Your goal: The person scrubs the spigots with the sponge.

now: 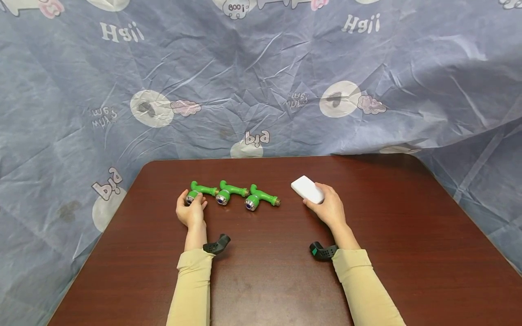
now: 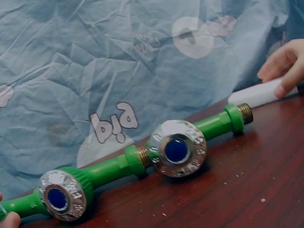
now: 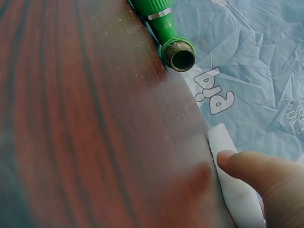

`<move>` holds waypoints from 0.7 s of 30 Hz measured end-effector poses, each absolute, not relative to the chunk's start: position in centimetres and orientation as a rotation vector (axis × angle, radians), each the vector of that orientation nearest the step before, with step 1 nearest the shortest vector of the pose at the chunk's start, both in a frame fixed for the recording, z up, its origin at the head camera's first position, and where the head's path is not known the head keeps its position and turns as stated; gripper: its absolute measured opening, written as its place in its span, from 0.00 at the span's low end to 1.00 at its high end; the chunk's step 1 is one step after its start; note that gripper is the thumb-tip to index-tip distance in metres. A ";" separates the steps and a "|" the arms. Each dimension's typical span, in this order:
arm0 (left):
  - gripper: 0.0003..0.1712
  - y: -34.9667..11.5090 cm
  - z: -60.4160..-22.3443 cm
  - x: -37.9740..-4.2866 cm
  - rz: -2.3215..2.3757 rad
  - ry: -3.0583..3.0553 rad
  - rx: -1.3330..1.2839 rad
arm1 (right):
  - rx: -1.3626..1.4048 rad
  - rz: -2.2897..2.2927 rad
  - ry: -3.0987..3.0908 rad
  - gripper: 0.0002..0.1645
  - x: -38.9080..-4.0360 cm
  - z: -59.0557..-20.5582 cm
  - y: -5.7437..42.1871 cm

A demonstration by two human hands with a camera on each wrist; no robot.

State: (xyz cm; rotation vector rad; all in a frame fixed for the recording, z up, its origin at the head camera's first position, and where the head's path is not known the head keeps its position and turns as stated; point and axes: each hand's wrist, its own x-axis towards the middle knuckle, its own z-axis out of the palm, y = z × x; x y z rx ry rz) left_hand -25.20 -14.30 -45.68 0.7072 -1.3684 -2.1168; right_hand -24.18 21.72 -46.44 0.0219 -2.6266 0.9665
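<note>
Three green taps lie in a slanting row on the table, each with a silver, blue-centred knob and a brass threaded end. My left hand [image 1: 190, 213] holds the leftmost tap [image 1: 204, 189] by its knob end, fingers and thumb around it. The middle tap [image 1: 232, 190] and the right tap [image 1: 261, 195] lie beside it, knobs facing me. At the right, my right hand [image 1: 329, 206] grips a white rectangular block [image 1: 306, 188], thumb on the near side and fingers on the far side. In the right wrist view the thumb presses the white block [image 3: 232, 190] close over the tabletop.
The dark red-brown wooden table [image 1: 261, 271] has a rounded back edge. Behind it hangs a wrinkled blue-grey printed sheet [image 1: 244, 68]. Black straps with camera mounts [image 1: 217, 244] sit on both wrists. Small pale specks dot the wood near the taps.
</note>
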 end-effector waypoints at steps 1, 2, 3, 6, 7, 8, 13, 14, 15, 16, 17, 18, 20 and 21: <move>0.29 -14.2 -45.8 -25.2 -2.107 -1.377 0.701 | 0.022 0.970 -2.616 0.40 -24.2 -46.5 21.8; 0.29 -14.1 -45.8 -25.2 -2.098 -1.385 0.698 | 0.021 0.974 -2.606 0.41 -24.1 -46.6 21.8; 0.28 -14.0 -45.9 -25.2 -2.089 -1.389 0.695 | 0.018 0.982 -2.596 0.41 -24.1 -46.7 21.8; 0.28 -13.7 -46.0 -25.0 -2.039 -1.414 0.701 | 0.016 0.994 -2.579 0.42 -24.0 -46.9 21.7; 0.27 -13.6 -46.0 -25.0 -2.010 -1.434 0.705 | 0.019 0.991 -2.578 0.42 -24.1 -46.9 21.7; 0.27 -13.5 -45.9 -25.0 -1.977 -1.455 0.704 | 0.021 0.986 -2.578 0.42 -24.1 -46.9 21.6; 0.24 -13.1 -45.7 -24.8 -1.768 -1.570 0.663 | 0.019 0.958 -2.597 0.41 -24.0 -46.7 21.0; 0.24 -13.1 -45.6 -24.8 -1.732 -1.581 0.648 | 0.017 0.954 -2.602 0.41 -24.0 -46.6 20.9; 0.24 -13.1 -45.5 -24.7 -1.698 -1.595 0.631 | 0.016 0.952 -2.604 0.41 -23.9 -46.5 20.8; 0.23 -13.1 -45.4 -24.6 -1.665 -1.613 0.611 | 0.018 0.944 -2.606 0.41 -23.8 -46.4 20.7; 0.23 -13.2 -45.4 -24.6 -1.630 -1.639 0.590 | 0.024 0.933 -2.605 0.41 -23.8 -46.3 20.6; 0.22 -13.2 -45.3 -24.5 -1.595 -1.669 0.566 | 0.032 0.924 -2.601 0.41 -23.8 -46.3 20.6; 0.20 -13.3 -45.0 -24.4 -1.529 -1.740 0.512 | 0.063 0.905 -2.589 0.41 -23.7 -46.1 20.6; 0.20 -13.3 -44.8 -24.3 -1.488 -1.783 0.476 | 0.083 0.895 -2.583 0.40 -23.6 -46.0 20.6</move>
